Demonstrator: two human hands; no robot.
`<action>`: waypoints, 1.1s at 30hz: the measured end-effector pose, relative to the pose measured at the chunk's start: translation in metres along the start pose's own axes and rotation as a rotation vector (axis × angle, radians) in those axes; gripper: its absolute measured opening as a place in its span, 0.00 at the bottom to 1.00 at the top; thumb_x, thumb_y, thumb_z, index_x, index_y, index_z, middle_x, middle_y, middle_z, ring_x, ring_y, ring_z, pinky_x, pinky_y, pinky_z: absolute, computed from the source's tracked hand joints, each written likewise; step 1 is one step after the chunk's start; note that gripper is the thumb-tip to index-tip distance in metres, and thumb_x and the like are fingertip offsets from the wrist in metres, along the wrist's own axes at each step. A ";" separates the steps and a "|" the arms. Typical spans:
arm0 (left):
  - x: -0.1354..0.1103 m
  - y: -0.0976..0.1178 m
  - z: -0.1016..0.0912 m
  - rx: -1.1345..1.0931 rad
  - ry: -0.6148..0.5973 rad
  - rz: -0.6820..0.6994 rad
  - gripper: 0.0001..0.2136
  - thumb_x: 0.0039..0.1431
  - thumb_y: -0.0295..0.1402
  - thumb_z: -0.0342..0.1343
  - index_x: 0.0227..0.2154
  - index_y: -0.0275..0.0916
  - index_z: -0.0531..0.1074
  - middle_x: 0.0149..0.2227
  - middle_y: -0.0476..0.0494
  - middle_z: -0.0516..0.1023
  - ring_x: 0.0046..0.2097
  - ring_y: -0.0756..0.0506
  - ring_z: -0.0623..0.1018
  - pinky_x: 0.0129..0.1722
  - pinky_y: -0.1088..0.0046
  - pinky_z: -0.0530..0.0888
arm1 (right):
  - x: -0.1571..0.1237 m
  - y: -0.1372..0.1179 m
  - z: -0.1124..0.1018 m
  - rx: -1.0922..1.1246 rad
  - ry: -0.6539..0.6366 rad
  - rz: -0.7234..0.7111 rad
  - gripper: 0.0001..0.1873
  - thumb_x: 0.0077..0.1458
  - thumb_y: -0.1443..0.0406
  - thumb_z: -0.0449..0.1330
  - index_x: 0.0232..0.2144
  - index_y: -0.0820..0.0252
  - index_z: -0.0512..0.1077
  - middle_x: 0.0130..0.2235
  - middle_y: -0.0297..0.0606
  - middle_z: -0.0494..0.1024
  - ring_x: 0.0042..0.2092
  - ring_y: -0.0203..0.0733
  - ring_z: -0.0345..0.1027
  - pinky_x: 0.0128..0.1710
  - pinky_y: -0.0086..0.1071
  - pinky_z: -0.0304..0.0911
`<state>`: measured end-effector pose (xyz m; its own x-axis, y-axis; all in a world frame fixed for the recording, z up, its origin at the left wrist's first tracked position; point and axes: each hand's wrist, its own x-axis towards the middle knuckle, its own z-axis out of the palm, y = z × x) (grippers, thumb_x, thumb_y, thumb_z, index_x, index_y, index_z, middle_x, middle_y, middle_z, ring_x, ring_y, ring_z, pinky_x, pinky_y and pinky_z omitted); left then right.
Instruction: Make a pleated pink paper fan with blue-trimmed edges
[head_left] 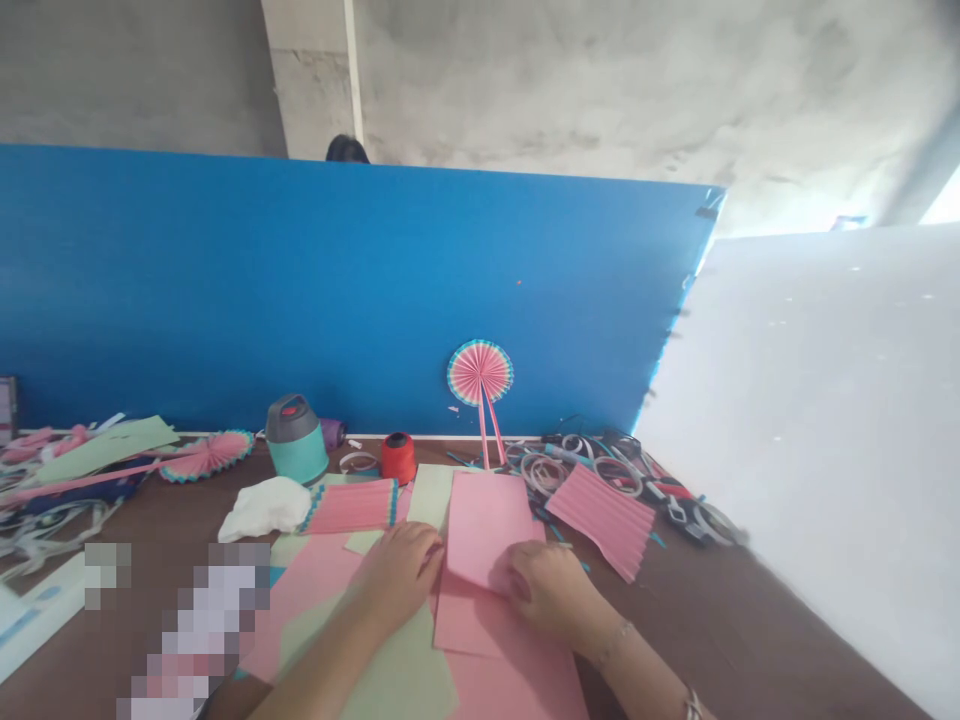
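A pink paper sheet (487,520) stands in front of me, its near edge lifted off the pink paper (469,625) beneath. My right hand (551,590) pinches its lower right edge between thumb and fingers. Beside the left edge is my left hand (405,565), fingers curled and tips close to the paper. Whether those tips grip anything is hidden. More pink sheets and a pale green sheet (409,665) lie under both hands. A pleated pink piece with blue edges (352,507) rests beyond my left hand, and another pleated pink paper (604,515) lies to the right.
A round pink paper fan (480,373) stands against the blue partition (300,270). Nearby are a red thread spool (397,458), a teal container with a grey lid (296,440), and white crumpled material (266,507). Tape rolls and scraps (547,473) clutter the back right.
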<state>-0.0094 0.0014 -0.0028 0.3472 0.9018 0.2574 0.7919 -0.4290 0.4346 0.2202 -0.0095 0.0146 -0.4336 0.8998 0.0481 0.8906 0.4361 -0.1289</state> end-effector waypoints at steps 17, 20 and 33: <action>-0.002 -0.001 0.002 -0.130 -0.011 0.148 0.16 0.54 0.37 0.54 0.46 0.43 0.67 0.51 0.42 0.70 0.53 0.43 0.67 0.53 0.65 0.64 | 0.008 -0.003 0.017 0.047 -0.007 -0.154 0.13 0.45 0.73 0.51 0.34 0.63 0.70 0.36 0.43 0.74 0.38 0.44 0.66 0.39 0.33 0.56; -0.002 0.008 -0.003 -0.174 -0.060 0.143 0.04 0.52 0.32 0.56 0.32 0.41 0.70 0.38 0.46 0.74 0.43 0.45 0.71 0.43 0.70 0.68 | 0.009 0.000 0.018 0.116 0.031 -0.177 0.13 0.45 0.74 0.51 0.34 0.63 0.70 0.36 0.41 0.73 0.39 0.43 0.65 0.39 0.32 0.56; -0.001 0.008 -0.003 -0.119 -0.109 0.043 0.08 0.52 0.26 0.49 0.23 0.40 0.71 0.31 0.46 0.73 0.39 0.45 0.71 0.40 0.68 0.66 | 0.009 0.027 0.014 0.393 0.137 -0.127 0.07 0.44 0.75 0.54 0.22 0.61 0.69 0.29 0.36 0.71 0.33 0.38 0.63 0.33 0.28 0.56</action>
<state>-0.0050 -0.0034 0.0034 0.4367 0.8803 0.1854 0.7123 -0.4643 0.5264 0.2383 0.0106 -0.0025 -0.4903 0.8446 0.2151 0.7001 0.5287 -0.4800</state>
